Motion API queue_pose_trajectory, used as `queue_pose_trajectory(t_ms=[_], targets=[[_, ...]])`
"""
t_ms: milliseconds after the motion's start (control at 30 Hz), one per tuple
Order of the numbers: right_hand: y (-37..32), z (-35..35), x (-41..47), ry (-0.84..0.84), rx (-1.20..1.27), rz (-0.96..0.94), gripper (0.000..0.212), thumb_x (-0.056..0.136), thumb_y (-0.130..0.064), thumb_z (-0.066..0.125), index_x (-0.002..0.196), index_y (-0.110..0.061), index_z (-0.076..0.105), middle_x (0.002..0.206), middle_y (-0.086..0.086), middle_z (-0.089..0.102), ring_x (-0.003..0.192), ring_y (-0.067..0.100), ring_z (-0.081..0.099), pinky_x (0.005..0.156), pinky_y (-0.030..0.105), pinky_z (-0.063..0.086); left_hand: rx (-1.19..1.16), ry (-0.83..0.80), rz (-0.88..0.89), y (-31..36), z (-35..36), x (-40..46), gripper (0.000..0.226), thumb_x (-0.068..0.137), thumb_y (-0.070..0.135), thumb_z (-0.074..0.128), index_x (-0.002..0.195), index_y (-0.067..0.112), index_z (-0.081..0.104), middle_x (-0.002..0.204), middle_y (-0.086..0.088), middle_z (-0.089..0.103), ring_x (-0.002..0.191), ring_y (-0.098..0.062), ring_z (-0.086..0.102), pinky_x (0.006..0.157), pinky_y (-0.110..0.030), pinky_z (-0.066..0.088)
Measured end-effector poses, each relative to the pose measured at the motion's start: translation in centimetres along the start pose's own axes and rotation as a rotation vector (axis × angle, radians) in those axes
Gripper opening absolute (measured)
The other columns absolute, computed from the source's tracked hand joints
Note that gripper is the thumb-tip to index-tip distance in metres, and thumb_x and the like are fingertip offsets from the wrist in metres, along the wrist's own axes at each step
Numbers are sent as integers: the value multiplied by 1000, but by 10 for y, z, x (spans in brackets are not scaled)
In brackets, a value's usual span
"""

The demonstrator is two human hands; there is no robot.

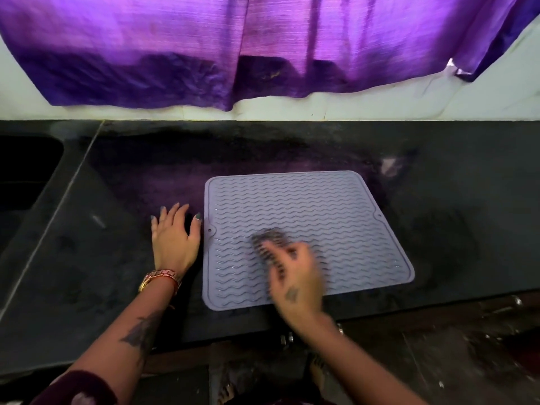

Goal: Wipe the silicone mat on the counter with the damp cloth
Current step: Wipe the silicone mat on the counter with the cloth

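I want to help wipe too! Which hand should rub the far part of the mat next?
The right hand. It already holds the cloth on the mat, so it probably only needs to slide forward. The left hand lies flat on the counter beside the mat, without a cloth.

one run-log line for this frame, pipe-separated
phase: wiping | right hand: pressing cloth on mat, motion-blurred | left hand: flat on counter beside mat's left edge

A shiny purple fabric curtain (233,48) hangs over the white wall (380,103) behind the dark stone counter, and a dark recessed sink (26,171) occupies the counter's left end
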State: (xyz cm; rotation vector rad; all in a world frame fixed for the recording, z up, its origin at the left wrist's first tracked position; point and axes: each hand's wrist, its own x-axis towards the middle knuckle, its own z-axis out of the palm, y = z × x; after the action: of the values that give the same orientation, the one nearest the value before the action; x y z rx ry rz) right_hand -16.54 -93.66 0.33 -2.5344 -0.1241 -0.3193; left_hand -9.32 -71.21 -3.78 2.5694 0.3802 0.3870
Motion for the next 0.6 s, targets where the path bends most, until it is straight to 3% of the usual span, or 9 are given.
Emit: queue_pose_trajectory(t_ms=[100,233,367,467,600], targets=[[-53,38,-25,-169,49,-199,41,83,-25,58,123,-32,56,112,3,51,96,18,51,71,30,52,-92,26,-5,0,-2,-2,59,90,45,27,132,10,50,144,-10,43,141,-30,24,118,-43,5],[-63,54,-29,-229,-140,-357,46,69,-34,69,113,-33,58,104,3,52,88,22,55,62,30,50,-145,55,-3,-2,-2,-3,55,93,41,29,130,9,52,141,-12,47,139,-31,28,117,-45,7],[-52,49,-27,-218,-210,-397,41,74,-39,60,115,-38,57,106,2,52,87,20,54,60,29,50,-98,42,10,-1,-2,-4,58,91,44,29,130,8,51,141,-13,46,139,-33,28,117,-45,8],[-37,40,-22,-226,-211,-392,49,68,-34,65,115,-39,56,106,3,52,87,21,55,61,30,51,-23,14,37,-2,0,-3,65,86,49,32,130,6,51,140,-16,47,137,-35,29,117,-46,9],[9,13,-11,-152,-224,-292,42,76,-32,43,115,-39,59,106,5,58,87,22,57,63,30,53,72,-13,43,-3,1,-3,72,81,56,37,130,5,50,140,-17,47,137,-37,29,116,-47,11]])
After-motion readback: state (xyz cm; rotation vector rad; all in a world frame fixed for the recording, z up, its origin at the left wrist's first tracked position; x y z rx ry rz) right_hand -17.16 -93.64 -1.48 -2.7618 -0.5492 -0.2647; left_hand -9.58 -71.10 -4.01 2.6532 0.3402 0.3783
